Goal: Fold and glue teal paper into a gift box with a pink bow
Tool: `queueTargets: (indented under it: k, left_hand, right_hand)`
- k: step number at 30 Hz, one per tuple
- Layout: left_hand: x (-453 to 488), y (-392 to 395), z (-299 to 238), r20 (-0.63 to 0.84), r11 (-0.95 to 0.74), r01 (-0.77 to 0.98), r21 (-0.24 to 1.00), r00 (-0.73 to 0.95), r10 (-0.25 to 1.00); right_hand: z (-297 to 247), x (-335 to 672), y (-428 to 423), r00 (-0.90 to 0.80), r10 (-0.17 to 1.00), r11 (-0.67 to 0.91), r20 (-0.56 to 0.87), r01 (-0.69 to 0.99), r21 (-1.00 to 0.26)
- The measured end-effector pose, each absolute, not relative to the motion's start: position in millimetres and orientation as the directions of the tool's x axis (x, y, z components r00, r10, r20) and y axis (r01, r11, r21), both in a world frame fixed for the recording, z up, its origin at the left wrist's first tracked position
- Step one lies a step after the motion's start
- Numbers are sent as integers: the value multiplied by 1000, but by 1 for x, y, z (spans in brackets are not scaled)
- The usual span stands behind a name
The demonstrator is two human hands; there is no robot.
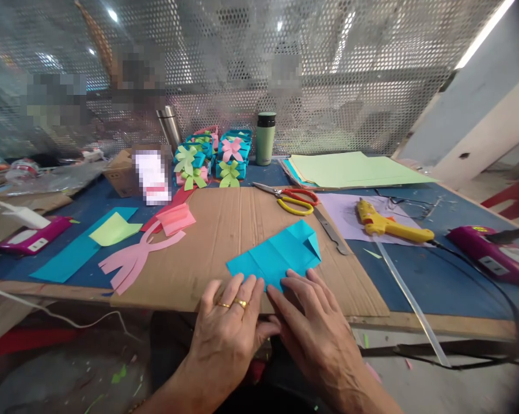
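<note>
A sheet of blue paper (270,250) with crease lines lies on a cardboard sheet (225,213); its right corner is folded over. My left hand (229,319), with two rings, holds the paper's near edge under its fingertips, fingers close together. Beside it, my right hand (313,322) presses the same edge further right with bent fingers. Both thumbs meet below the paper, near the table's front edge. Just beyond the paper are scissors (292,198) with red and yellow handles and a grey metal blade (329,231). The paper's nearest edge is partly hidden by my fingers.
Left are pink paper cutouts (142,256), blue strips (80,250) and a pink power strip (37,234). Right are a yellow glue gun (391,225), its glue stick (410,299) and another power strip (488,253). Paper baskets (233,152) and a green tumbler (265,141) stand behind.
</note>
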State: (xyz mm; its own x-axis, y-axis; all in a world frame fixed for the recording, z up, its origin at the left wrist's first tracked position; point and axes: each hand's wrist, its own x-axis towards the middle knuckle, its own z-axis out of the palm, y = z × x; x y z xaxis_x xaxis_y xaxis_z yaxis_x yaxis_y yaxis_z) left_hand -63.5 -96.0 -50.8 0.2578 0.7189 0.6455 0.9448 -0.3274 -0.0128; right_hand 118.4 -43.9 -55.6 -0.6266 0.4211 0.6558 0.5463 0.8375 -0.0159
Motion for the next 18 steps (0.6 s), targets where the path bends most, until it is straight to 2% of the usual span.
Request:
queueTargets:
  k: [6,12,18]
  left_hand:
    - [-64,-98,-70,725,-309,951,29,193,662]
    - [-77,-107,-67,703,-409,911,52,258,663]
    - [-77,-113,-66,724,-333,942,47,198,661]
  right_hand:
    - [-55,118,-43,-622,432,835,653,550,-27]
    - [-55,116,-44,-608,438,834,662,550,-47]
    - [-55,116,-45,-601,452,826,659,562,-54]
